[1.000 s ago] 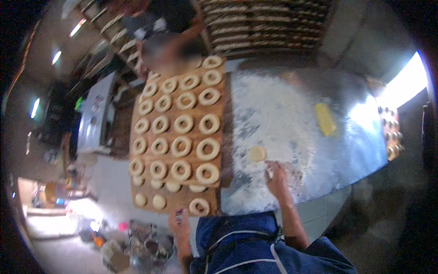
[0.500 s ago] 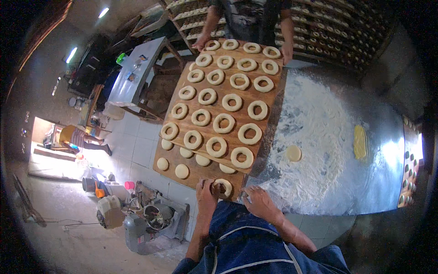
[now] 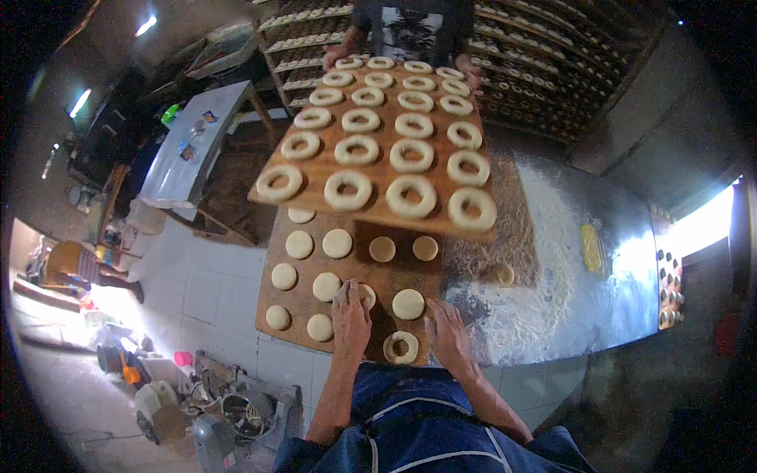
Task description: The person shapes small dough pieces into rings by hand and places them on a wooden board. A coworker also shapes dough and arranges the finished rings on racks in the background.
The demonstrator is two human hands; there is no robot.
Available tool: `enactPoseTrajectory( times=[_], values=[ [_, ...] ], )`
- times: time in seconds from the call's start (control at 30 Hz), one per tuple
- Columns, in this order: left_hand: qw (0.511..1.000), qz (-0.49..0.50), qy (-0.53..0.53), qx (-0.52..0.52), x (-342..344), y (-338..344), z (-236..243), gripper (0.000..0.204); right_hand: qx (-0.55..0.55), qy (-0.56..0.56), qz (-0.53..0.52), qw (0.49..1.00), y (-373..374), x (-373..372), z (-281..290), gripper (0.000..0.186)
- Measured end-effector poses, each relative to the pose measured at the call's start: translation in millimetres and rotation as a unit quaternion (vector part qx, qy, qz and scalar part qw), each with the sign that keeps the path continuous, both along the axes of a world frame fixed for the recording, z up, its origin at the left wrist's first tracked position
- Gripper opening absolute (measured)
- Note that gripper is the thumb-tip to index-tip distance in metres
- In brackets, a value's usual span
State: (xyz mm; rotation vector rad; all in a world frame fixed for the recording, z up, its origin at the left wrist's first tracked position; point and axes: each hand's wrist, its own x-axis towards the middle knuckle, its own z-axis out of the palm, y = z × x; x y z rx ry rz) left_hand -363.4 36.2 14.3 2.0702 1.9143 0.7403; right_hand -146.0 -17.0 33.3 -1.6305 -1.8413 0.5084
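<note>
My left hand (image 3: 351,315) has its fingers bent over a pale dough disc (image 3: 366,296) on the lower wooden board (image 3: 300,307), gripping it. My right hand (image 3: 448,335), fingers apart and holding nothing, is at this board's right side, beside another dough disc (image 3: 408,304). Rows of discs and a single dough ring (image 3: 400,347) lie there. Above, a co-worker (image 3: 410,27) holds a wooden board of several dough rings (image 3: 347,189) by its far end, raised over the lower one.
To the right is a floured metal table (image 3: 536,315) with a lone disc (image 3: 501,274) and a yellow slab (image 3: 591,248). Racks (image 3: 528,71) of dough stand behind. Left are a metal table (image 3: 181,162), a person bending (image 3: 79,268) and machinery (image 3: 244,414) on the floor.
The co-worker's board of rings has risen and moved away, uncovering more discs. My left hand has moved up from the ring onto a disc; my right hand has shifted right and forward.
</note>
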Motion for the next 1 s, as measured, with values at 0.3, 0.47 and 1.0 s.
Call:
enactPoseTrajectory(
  times=[0.3, 0.47, 1.0],
  values=[
    [0.984, -0.102, -0.027, -0.146, -15, 22, 7, 0.023, -0.181, -0.021, 0.022, 0.983, 49, -38, -7, 0.044],
    [0.963, -0.111, -0.183, -0.163, 14, 11, 63, 0.025, -0.117, 0.236, 0.024, 0.964, 22, -2, 19, 0.047],
    [0.91, -0.276, -0.285, -0.122, 312, -10, 12, 0.035, -0.099, -0.09, -0.224, 0.965, 23, 313, -26, 0.024]
  ],
)
